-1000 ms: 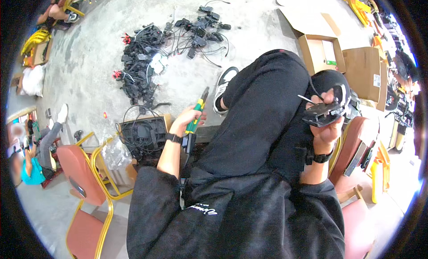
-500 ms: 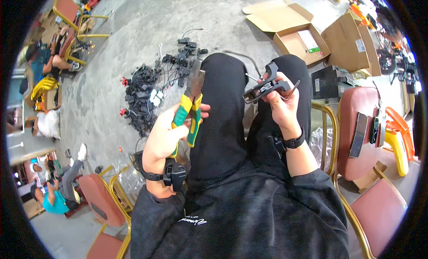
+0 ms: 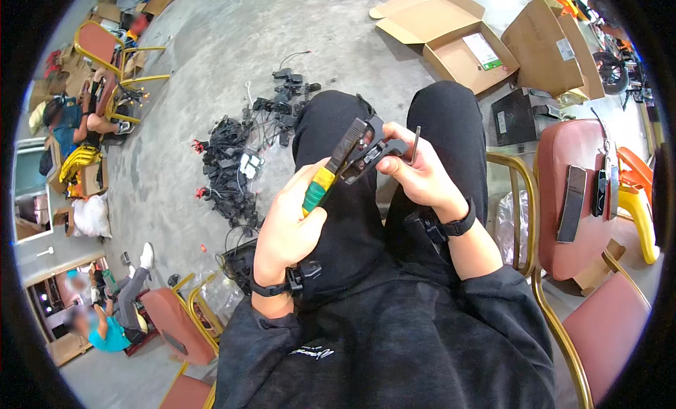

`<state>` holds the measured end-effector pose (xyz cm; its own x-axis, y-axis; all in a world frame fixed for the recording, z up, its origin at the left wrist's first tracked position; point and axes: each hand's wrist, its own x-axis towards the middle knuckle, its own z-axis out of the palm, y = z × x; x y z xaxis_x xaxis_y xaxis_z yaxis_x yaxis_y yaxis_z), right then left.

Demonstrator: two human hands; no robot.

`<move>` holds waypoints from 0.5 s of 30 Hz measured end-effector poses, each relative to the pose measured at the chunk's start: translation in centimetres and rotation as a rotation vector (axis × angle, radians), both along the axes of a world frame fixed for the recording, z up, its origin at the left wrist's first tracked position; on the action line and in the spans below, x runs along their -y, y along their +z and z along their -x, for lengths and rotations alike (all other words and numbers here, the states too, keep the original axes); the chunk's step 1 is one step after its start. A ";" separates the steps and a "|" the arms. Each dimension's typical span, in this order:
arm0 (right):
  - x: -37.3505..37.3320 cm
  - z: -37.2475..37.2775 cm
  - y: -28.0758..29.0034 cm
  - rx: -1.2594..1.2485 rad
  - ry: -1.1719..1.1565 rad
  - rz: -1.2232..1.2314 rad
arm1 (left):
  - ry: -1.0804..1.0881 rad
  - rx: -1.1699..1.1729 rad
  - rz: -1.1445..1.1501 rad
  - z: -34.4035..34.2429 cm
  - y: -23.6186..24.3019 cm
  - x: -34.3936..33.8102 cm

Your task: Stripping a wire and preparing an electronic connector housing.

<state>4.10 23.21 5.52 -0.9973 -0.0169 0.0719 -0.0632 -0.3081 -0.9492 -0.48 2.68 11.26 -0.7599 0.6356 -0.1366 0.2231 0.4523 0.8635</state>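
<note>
My left hand (image 3: 285, 222) is closed round the green-and-yellow handles of a pair of pliers (image 3: 320, 187). The grey jaws reach up to a black bracket (image 3: 367, 161) with a curved, forked end, meeting or overlapping its left side; whether they grip it cannot be seen. My right hand (image 3: 422, 171) pinches the bracket's right end between thumb and fingers. A thin bent metal rod (image 3: 416, 143), like a hex key, sticks up from the same hand. Both hands are above my knees, and the palm side of the left is hidden.
Several black cabled parts (image 3: 232, 166) are heaped on the concrete floor to the left. Open cardboard boxes (image 3: 458, 67) and a black box (image 3: 521, 120) lie to the right. A phone (image 3: 572, 205) rests on a reddish chair (image 3: 556, 247). Other people sit at the far left.
Both hands have come together over my lap. The pliers have tilted right, bringing their jaws to the bracket, which has moved left with my right hand.
</note>
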 end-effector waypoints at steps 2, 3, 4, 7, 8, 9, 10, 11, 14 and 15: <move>0.0 -0.2 -0.2 0.020 -0.005 0.021 | -0.002 -0.046 0.001 -0.2 0.1 -0.2; 0.2 -0.2 -0.3 0.020 -0.022 0.037 | 0.015 -0.054 0.026 -0.3 0.1 -0.1; 0.2 -0.2 -0.4 0.023 -0.027 0.037 | 0.010 -0.051 0.025 -0.3 0.0 -0.3; 0.0 -0.3 -0.6 0.046 -0.031 0.072 | 0.008 -0.049 0.024 -0.4 -0.1 -0.5; -0.1 -0.2 -0.4 0.050 -0.009 0.057 | 0.005 -0.084 0.026 -0.4 -0.1 -0.4; -0.2 -0.2 -0.3 0.056 0.013 0.041 | 0.002 -0.119 0.028 -0.4 -0.2 -0.4; -0.1 -0.2 -0.4 0.057 0.013 0.042 | 0.001 -0.117 0.029 -0.4 -0.3 -0.4; 0.0 -0.2 -0.5 0.068 0.010 0.072 | 0.000 -0.120 0.029 -0.4 -0.3 -0.3; -0.1 -0.1 -0.9 0.073 0.022 0.090 | 0.000 -0.119 0.033 -0.4 -0.3 -0.5; -0.2 -0.1 -1.0 0.066 0.040 0.080 | 0.003 -0.116 0.038 -0.4 -0.4 -0.5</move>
<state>4.18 23.41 4.49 -0.9985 -0.0539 0.0084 0.0129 -0.3838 -0.9233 -0.06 3.19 10.89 -0.7740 0.6291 -0.0715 0.3194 0.4854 0.8139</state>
